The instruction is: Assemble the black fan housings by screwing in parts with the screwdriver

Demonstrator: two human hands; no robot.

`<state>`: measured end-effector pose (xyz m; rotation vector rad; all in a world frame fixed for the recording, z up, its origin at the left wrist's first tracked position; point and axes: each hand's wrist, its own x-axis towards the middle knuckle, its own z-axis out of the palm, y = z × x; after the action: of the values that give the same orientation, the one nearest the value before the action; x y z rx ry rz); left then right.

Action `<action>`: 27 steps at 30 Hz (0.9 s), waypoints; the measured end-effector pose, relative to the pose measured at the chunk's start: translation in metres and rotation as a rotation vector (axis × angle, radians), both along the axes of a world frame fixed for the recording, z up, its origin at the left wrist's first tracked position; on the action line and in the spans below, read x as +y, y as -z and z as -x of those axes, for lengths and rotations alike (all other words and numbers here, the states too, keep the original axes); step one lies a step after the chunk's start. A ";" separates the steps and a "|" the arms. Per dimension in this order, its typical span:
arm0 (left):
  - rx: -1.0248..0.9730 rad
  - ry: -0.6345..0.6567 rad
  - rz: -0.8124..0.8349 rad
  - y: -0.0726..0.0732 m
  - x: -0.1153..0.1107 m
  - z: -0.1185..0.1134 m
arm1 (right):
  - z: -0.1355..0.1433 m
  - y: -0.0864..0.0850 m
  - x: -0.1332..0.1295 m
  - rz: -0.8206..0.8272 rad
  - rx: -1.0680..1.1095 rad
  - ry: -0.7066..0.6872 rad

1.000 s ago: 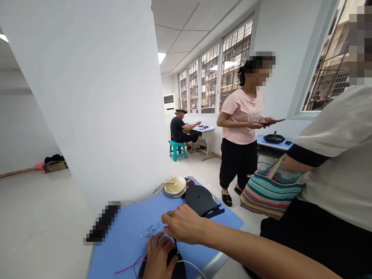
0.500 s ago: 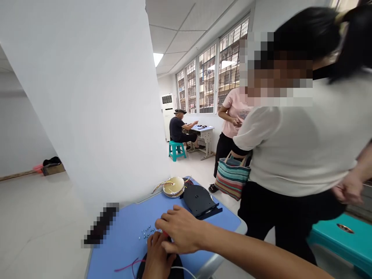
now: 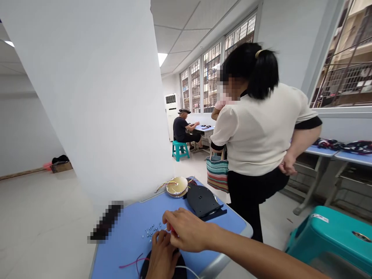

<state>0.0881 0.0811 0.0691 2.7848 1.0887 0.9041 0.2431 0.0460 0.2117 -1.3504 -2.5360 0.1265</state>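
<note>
My right hand (image 3: 188, 229) is closed round a red-handled screwdriver (image 3: 172, 228); only a bit of the red handle shows, and the tip is hidden. Just below it, my left hand (image 3: 162, 250) has its fingers bent down, holding a black round housing (image 3: 145, 263) at the table's near edge. A pink wire (image 3: 132, 264) and a white wire (image 3: 188, 268) come out from the housing. Several small silver screws (image 3: 151, 230) lie scattered on the blue table (image 3: 122, 236) beyond my left hand.
A round cream-coloured part with wires (image 3: 177, 186) and a black flat housing (image 3: 203, 200) lie at the table's far side. A white pillar (image 3: 110, 116) stands behind it. One person in white (image 3: 261, 131) stands close by; a green stool (image 3: 337, 236) is at right.
The person in white has moved away and turned their back more to me. The view has shifted slightly right. Both my hands stay together over the black housing.
</note>
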 end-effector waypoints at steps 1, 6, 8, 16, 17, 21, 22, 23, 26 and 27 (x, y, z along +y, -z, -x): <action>-0.009 -0.004 -0.039 0.002 0.001 0.000 | -0.002 -0.001 -0.001 0.009 0.010 -0.017; 0.127 0.034 -0.215 0.019 0.005 0.000 | -0.012 -0.004 -0.008 0.041 0.070 0.003; 0.165 0.034 -0.301 0.022 0.003 -0.003 | -0.016 -0.003 -0.011 0.046 0.114 0.000; 0.344 -0.125 -0.110 -0.028 0.016 0.009 | -0.035 0.000 -0.026 -0.051 0.423 0.102; 0.362 -0.157 -0.083 -0.034 0.021 0.017 | -0.037 -0.001 -0.030 -0.073 0.513 0.134; 0.380 -0.282 0.027 -0.037 0.042 0.048 | -0.042 -0.003 -0.050 -0.027 0.694 0.167; 0.379 -0.308 0.056 -0.034 0.045 0.053 | -0.041 -0.003 -0.056 0.023 0.664 0.154; 0.377 -0.329 0.083 -0.031 0.047 0.057 | -0.039 -0.004 -0.061 0.072 0.625 0.141; 0.360 -0.364 0.148 -0.021 0.048 0.062 | -0.031 -0.002 -0.073 0.171 0.524 0.129; 0.350 -0.368 0.164 -0.021 0.048 0.062 | -0.028 -0.001 -0.075 0.184 0.500 0.130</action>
<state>0.0262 0.1290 0.0897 2.7129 1.6785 0.3159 0.2713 -0.0287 0.2128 -1.3392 -2.0531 0.6038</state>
